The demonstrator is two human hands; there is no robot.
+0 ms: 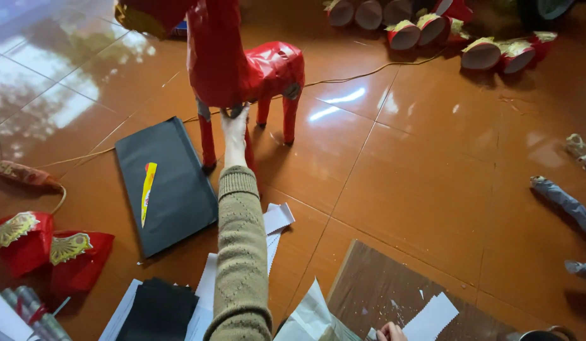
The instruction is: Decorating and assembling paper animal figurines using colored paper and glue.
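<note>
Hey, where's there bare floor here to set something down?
Bare tiles lie right of the red paper horse, between the row of cups and the brown board. More at far left, beyond the black sheet. Crowded: papers around the left hand's sleeve.

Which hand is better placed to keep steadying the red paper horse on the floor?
Left. The left hand reaches out on a knit sleeve and touches the underside of the red paper horse. The right hand sits far back at the frame's bottom edge, by a white paper strip.
</note>
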